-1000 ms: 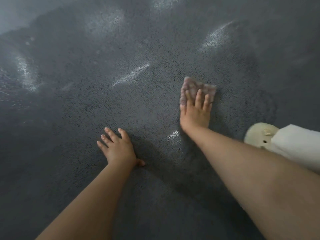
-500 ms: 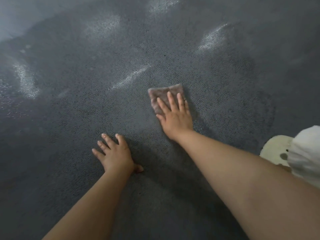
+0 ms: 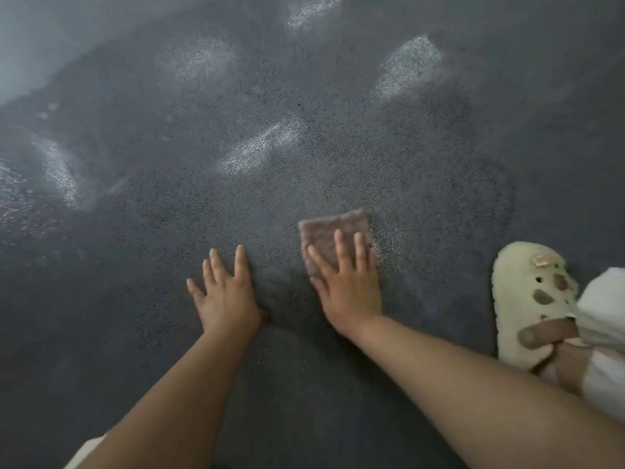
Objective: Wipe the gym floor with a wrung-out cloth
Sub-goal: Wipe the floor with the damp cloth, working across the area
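We see a dark grey speckled floor filling the view, textured, with pale glare patches scattered across the upper half and a lighter grey band in the top-left corner. Damp sheen shows at far left and just right of the cloth. The cloth, a small brownish-pink folded rectangle, lies flat on the floor right of centre. Right hand is palm-down on its near half, fingers straight and spread, pressing it flat, not curled round it; arm extends in from lower right. Left hand is planted palm-down on bare floor just beside and left of the cloth, not touching it, fingers straight and slightly splayed, thumb tucked toward the right; arm comes up from bottom centre-left. Both grips are apart, flat. At right edge we see a cream perforated clog on the floor, with white fabric overlapping its right side.
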The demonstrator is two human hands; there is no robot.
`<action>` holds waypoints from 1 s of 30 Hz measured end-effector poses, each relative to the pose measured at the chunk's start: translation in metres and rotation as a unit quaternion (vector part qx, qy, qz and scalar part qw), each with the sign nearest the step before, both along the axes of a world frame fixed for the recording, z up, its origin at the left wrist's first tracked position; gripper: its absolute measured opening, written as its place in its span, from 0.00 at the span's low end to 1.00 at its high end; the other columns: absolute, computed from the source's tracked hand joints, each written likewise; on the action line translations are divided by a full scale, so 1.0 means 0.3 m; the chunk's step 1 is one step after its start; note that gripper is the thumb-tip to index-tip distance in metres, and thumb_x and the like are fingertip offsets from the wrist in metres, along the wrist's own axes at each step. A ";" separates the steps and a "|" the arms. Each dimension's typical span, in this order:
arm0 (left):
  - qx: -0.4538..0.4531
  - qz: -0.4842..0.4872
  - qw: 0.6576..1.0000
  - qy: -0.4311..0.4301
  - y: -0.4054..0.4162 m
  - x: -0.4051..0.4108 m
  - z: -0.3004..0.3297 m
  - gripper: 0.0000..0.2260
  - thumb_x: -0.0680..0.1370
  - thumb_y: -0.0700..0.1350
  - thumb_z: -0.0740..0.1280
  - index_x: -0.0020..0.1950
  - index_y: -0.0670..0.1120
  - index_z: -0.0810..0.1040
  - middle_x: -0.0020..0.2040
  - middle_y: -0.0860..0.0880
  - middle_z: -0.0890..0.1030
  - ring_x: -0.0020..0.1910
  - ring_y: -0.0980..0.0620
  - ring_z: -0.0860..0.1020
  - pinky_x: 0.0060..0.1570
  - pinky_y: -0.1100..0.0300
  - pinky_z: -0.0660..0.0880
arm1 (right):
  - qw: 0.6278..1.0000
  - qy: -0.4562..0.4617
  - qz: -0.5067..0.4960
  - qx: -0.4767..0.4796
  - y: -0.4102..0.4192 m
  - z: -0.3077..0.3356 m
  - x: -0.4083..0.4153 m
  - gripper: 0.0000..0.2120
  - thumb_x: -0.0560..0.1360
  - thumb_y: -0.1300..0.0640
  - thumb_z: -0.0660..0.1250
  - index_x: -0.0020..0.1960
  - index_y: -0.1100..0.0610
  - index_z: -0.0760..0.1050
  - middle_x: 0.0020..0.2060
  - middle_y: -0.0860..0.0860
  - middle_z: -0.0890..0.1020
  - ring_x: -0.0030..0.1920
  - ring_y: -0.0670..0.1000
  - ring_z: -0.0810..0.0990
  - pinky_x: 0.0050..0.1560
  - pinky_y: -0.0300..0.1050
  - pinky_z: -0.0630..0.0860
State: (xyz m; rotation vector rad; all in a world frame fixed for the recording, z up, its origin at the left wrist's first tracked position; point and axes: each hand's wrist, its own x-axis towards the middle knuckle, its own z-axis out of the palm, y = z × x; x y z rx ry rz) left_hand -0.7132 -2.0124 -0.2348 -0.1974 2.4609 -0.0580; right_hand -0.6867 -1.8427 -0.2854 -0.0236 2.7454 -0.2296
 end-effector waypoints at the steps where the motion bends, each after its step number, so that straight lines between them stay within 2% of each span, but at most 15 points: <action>1: 0.012 0.003 1.000 0.008 0.017 0.003 -0.001 0.45 0.75 0.50 0.69 0.77 0.52 0.36 0.77 0.40 0.38 0.76 0.43 0.41 0.72 0.42 0.43 | 0.999 0.010 0.041 -0.002 -0.033 -0.006 0.052 0.26 0.74 0.40 0.46 0.71 0.39 0.65 0.73 0.58 0.64 0.72 0.68 0.58 0.72 0.62 0.48; 3: 0.037 0.002 0.999 0.007 0.059 0.003 -0.007 0.41 0.77 0.46 0.66 0.77 0.52 0.38 0.77 0.41 0.38 0.76 0.44 0.40 0.73 0.43 0.42 | 0.994 0.000 0.105 -0.015 -0.042 -0.014 0.105 0.25 0.72 0.41 0.51 0.66 0.40 0.72 0.68 0.56 0.72 0.69 0.66 0.66 0.69 0.59 0.54; 7: 0.094 0.007 0.996 0.005 0.167 -0.031 -0.016 0.43 0.74 0.41 0.67 0.77 0.52 0.40 0.77 0.41 0.39 0.76 0.44 0.40 0.73 0.46 0.42 | 0.992 0.017 0.126 -0.019 0.098 -0.025 0.033 0.25 0.72 0.45 0.51 0.66 0.45 0.73 0.68 0.51 0.73 0.68 0.57 0.71 0.67 0.53 0.64; 8: 0.108 -0.003 0.994 0.006 0.194 -0.040 -0.018 0.43 0.74 0.42 0.68 0.77 0.52 0.41 0.77 0.41 0.40 0.76 0.44 0.41 0.74 0.46 0.42 | 0.993 0.030 0.111 -0.004 0.152 -0.023 -0.009 0.25 0.75 0.46 0.51 0.69 0.46 0.70 0.70 0.51 0.70 0.70 0.56 0.68 0.69 0.52 0.63; 10: 0.128 -0.028 0.991 0.005 0.244 -0.053 -0.017 0.43 0.73 0.43 0.68 0.77 0.52 0.41 0.77 0.42 0.40 0.76 0.44 0.41 0.74 0.46 0.43 | 0.997 0.038 0.060 0.019 0.289 -0.030 -0.095 0.25 0.81 0.46 0.47 0.77 0.48 0.52 0.77 0.52 0.52 0.76 0.55 0.51 0.74 0.53 0.49; 11: 0.138 -0.037 0.990 0.006 0.267 -0.058 -0.016 0.43 0.73 0.44 0.69 0.77 0.52 0.41 0.77 0.42 0.40 0.76 0.44 0.41 0.74 0.46 0.43 | 0.999 0.029 0.006 0.033 0.370 -0.025 -0.135 0.26 0.82 0.44 0.44 0.78 0.49 0.44 0.77 0.52 0.44 0.77 0.55 0.42 0.74 0.52 0.42; 13: 0.156 -0.044 0.987 0.014 0.304 -0.069 -0.012 0.44 0.73 0.45 0.70 0.77 0.52 0.42 0.77 0.42 0.40 0.76 0.44 0.41 0.74 0.46 0.44 | 0.993 0.001 -0.107 0.052 0.502 0.004 -0.212 0.27 0.82 0.44 0.41 0.77 0.50 0.38 0.76 0.53 0.39 0.76 0.55 0.37 0.74 0.52 0.38; 16: 0.168 -0.055 0.984 0.025 0.346 -0.086 -0.011 0.43 0.73 0.44 0.70 0.77 0.52 0.42 0.77 0.43 0.40 0.76 0.44 0.41 0.73 0.47 0.44 | 0.978 -0.017 -0.203 0.050 0.549 0.024 -0.251 0.27 0.82 0.45 0.42 0.78 0.52 0.40 0.77 0.56 0.40 0.76 0.57 0.38 0.75 0.53 0.40; 18: 0.172 -0.061 0.983 0.033 0.368 -0.106 -0.014 0.43 0.74 0.45 0.69 0.78 0.51 0.42 0.77 0.43 0.40 0.76 0.44 0.41 0.73 0.47 0.44 | 0.976 -0.003 -0.212 0.052 0.454 0.010 -0.211 0.26 0.82 0.45 0.43 0.78 0.51 0.43 0.77 0.58 0.43 0.76 0.61 0.41 0.74 0.56 0.41; 19: 0.174 -0.060 0.982 0.037 0.378 -0.117 -0.018 0.43 0.74 0.45 0.69 0.78 0.51 0.42 0.77 0.42 0.40 0.76 0.44 0.40 0.73 0.47 0.44 | 0.979 0.008 -0.197 0.042 0.385 0.003 -0.177 0.26 0.81 0.45 0.43 0.78 0.50 0.46 0.76 0.60 0.47 0.76 0.64 0.44 0.73 0.58 0.43; 21: 0.177 -0.056 0.982 0.041 0.392 -0.134 -0.021 0.42 0.74 0.46 0.69 0.78 0.51 0.43 0.77 0.42 0.40 0.76 0.44 0.40 0.73 0.47 0.44 | 0.987 0.051 -0.154 0.006 0.245 -0.017 -0.100 0.27 0.77 0.43 0.47 0.75 0.48 0.58 0.73 0.63 0.61 0.72 0.70 0.57 0.71 0.64 0.54; 23: 0.176 -0.058 0.982 0.043 0.403 -0.150 -0.029 0.41 0.75 0.47 0.68 0.77 0.51 0.42 0.77 0.42 0.39 0.76 0.43 0.39 0.73 0.47 0.43 | 0.989 0.068 -0.128 -0.006 0.166 -0.031 -0.064 0.24 0.75 0.43 0.51 0.70 0.45 0.63 0.69 0.63 0.69 0.68 0.71 0.65 0.67 0.64 0.60; 27: 0.158 -0.061 0.985 0.028 0.423 -0.186 -0.045 0.40 0.77 0.50 0.66 0.77 0.51 0.41 0.77 0.42 0.38 0.76 0.43 0.39 0.73 0.48 0.43 | 0.989 0.052 -0.139 -0.006 0.184 -0.034 -0.133 0.26 0.73 0.39 0.51 0.68 0.44 0.71 0.68 0.60 0.71 0.66 0.70 0.68 0.62 0.66 0.66; 29: 0.145 -0.068 0.987 0.025 0.441 -0.207 -0.051 0.41 0.76 0.49 0.67 0.77 0.52 0.39 0.77 0.42 0.38 0.76 0.43 0.38 0.73 0.47 0.43 | 0.990 0.040 -0.134 -0.011 0.223 -0.033 -0.190 0.28 0.74 0.38 0.48 0.69 0.44 0.70 0.70 0.59 0.69 0.69 0.69 0.65 0.65 0.66 0.63; 30: 0.138 -0.075 0.987 0.023 0.452 -0.218 -0.054 0.41 0.76 0.48 0.67 0.77 0.52 0.38 0.77 0.41 0.38 0.76 0.43 0.38 0.73 0.47 0.43 | 0.990 0.037 -0.133 -0.018 0.241 -0.033 -0.224 0.29 0.74 0.37 0.46 0.71 0.44 0.67 0.72 0.59 0.65 0.71 0.68 0.61 0.68 0.65 0.58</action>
